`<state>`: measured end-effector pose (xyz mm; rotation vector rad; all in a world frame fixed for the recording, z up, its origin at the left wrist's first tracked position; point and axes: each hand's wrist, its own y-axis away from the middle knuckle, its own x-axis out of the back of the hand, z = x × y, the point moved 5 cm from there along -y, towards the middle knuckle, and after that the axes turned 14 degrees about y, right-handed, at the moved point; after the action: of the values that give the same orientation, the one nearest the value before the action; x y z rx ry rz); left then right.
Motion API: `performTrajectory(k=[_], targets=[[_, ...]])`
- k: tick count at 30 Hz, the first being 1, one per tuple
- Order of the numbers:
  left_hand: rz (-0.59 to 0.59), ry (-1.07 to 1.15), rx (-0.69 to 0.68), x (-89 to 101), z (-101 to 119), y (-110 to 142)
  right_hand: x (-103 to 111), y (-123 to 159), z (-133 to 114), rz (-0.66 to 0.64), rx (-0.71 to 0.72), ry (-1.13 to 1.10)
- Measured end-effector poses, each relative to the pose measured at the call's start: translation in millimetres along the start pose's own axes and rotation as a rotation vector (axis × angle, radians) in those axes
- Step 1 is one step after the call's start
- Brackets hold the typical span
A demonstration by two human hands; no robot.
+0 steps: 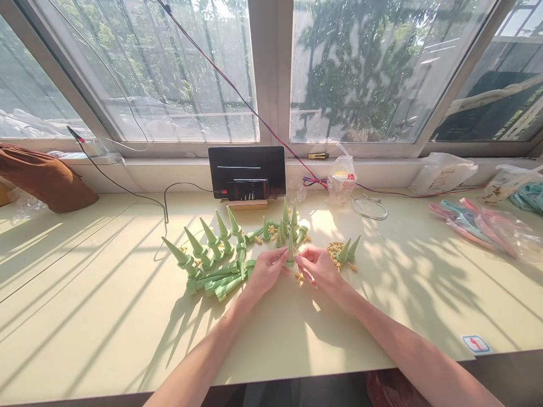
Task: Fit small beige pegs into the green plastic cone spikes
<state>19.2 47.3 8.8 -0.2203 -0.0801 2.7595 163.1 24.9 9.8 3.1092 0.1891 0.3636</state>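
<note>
Near the middle of the table, my left hand (268,271) pinches a green plastic spike (291,249) at its collar, its point upward. Close against its right side is my right hand (319,267), fingers closed; whatever they hold is too small to make out. Small yellow plastic pieces (300,278) lie beneath the right hand. Several finished-looking green spikes (214,240) stand in a row to the left, beside green tubes (223,282) lying flat. More green spikes (286,220) stand just behind my hands. Two spike tips (348,250) rest by a yellow pile (335,247) on the right.
A dark tablet (246,161) with a phone in front leans at the back. Cables, a bagged cup (343,176) and a coiled wire (370,208) lie along the window side. Pink and teal items (475,223) in plastic sit at right, a brown cloth item (46,175) at left.
</note>
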Motion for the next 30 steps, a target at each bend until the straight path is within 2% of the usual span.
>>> performTrajectory(k=[9,19,30], targets=[[-0.035,0.057,-0.034,-2.4,-1.2,-0.2,0.1,3.3,2.6,0.015,0.027,0.068],[-0.031,0.056,-0.016,-1.8,-1.8,0.1,1.8,4.4,-2.3,0.037,0.140,0.222],[-0.055,0.057,0.012,-2.4,-6.2,0.1,1.8,7.0,-7.9,0.135,0.412,0.439]])
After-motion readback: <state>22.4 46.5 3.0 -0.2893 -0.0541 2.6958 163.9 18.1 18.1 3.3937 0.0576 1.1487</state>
